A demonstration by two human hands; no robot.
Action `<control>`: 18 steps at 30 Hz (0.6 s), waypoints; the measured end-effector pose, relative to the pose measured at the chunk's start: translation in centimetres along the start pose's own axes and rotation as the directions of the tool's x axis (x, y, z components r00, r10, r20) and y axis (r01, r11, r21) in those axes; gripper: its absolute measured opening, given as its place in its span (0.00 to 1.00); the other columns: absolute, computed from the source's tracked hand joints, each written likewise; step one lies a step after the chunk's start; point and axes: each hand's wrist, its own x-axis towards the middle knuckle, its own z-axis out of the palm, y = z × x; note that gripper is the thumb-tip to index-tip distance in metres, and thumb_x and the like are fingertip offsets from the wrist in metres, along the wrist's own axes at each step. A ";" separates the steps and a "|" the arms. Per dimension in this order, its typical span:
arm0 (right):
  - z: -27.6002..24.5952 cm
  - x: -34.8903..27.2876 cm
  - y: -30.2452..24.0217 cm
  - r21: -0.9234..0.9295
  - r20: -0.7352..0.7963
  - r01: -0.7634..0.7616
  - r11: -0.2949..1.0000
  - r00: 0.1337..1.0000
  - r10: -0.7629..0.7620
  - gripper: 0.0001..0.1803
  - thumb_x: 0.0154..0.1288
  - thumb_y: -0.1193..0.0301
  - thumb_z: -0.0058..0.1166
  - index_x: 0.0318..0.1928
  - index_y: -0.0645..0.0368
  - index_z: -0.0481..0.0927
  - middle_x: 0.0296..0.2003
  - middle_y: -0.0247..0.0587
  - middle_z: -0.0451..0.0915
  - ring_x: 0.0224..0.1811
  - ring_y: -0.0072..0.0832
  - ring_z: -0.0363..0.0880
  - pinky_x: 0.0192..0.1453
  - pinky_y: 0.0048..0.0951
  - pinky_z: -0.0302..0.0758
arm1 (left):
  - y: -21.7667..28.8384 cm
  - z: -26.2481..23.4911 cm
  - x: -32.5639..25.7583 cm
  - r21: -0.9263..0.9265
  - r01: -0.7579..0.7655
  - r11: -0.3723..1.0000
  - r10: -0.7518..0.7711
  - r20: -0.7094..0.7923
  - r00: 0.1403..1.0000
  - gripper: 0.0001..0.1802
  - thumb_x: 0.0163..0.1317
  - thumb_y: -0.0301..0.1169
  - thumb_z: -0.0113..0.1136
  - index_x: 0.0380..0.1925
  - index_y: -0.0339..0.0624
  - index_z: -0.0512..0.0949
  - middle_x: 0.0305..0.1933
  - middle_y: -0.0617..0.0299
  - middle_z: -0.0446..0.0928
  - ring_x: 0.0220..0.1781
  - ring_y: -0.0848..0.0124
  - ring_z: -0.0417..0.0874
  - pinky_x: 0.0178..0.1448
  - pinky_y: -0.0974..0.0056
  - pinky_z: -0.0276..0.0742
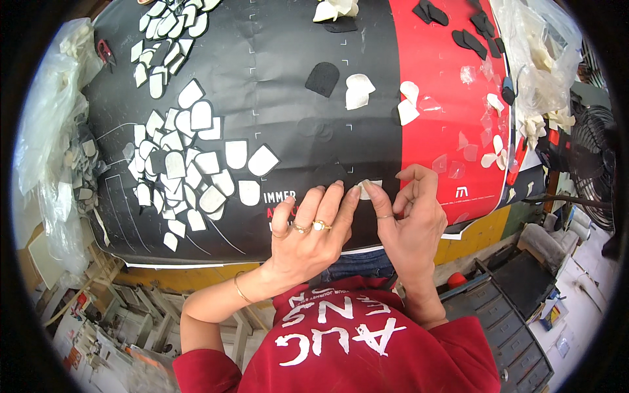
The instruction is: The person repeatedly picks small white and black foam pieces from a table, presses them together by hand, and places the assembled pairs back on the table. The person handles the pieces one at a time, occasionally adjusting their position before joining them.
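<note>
Close to the near edge of the black mat, both my hands meet at a small white piece (372, 190). The fingers of my left hand (311, 226) are drawn together, with the index fingertip against its left end. The thumb of my right hand (414, 219) presses on that piece, while its other fingers curl above. My fingers partly hide the piece. Just beyond my left fingertips lies a black rounded pad (333, 171), hard to make out on the dark mat. To the left is a loose pile of white-faced, black-edged rounded pads (173, 164).
More pads (173, 23) lie at the far left. Farther out are a black pad (322, 79) and peeled white pieces (358, 92). Black pads (470, 42) and clear scraps sit on the red strip (426, 157). Plastic bags (56, 150) line the left side; a fan (593, 167) stands right.
</note>
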 end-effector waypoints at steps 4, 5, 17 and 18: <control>0.4 0.2 0.2 0.047 -0.059 0.011 0.999 0.998 -0.008 0.20 0.64 0.61 0.68 0.46 0.59 0.74 0.17 0.31 0.67 0.16 0.34 0.68 0.25 0.38 0.64 | 0.1 -0.2 0.0 0.010 0.001 1.000 -0.001 0.019 1.000 0.23 0.50 0.35 0.67 0.50 0.56 0.85 0.53 0.69 0.78 0.54 0.72 0.76 0.68 0.54 0.54; 0.2 0.1 0.3 0.059 -0.043 -0.009 0.998 0.999 0.011 0.19 0.65 0.62 0.67 0.47 0.59 0.74 0.17 0.31 0.67 0.16 0.34 0.68 0.25 0.38 0.64 | 0.1 -0.2 0.1 0.016 0.000 1.000 0.000 0.020 1.000 0.23 0.50 0.35 0.67 0.50 0.56 0.85 0.53 0.68 0.78 0.54 0.72 0.76 0.68 0.54 0.54; -1.4 1.9 1.2 0.149 -0.048 -0.112 0.983 0.992 0.120 0.15 0.64 0.67 0.68 0.46 0.61 0.80 0.21 0.35 0.70 0.20 0.31 0.72 0.25 0.34 0.67 | -0.6 -1.2 -3.4 -0.020 -0.012 1.000 0.012 -0.029 0.999 0.21 0.56 0.44 0.69 0.51 0.58 0.85 0.53 0.71 0.79 0.54 0.74 0.77 0.71 0.54 0.51; -1.2 2.4 1.2 0.099 -0.106 -0.027 0.995 0.994 0.038 0.15 0.64 0.67 0.68 0.45 0.60 0.80 0.22 0.35 0.71 0.21 0.32 0.73 0.26 0.35 0.68 | -1.0 -1.5 -4.0 -0.012 0.006 1.000 -0.006 -0.011 1.000 0.21 0.56 0.46 0.69 0.50 0.58 0.85 0.53 0.70 0.79 0.54 0.73 0.76 0.72 0.53 0.48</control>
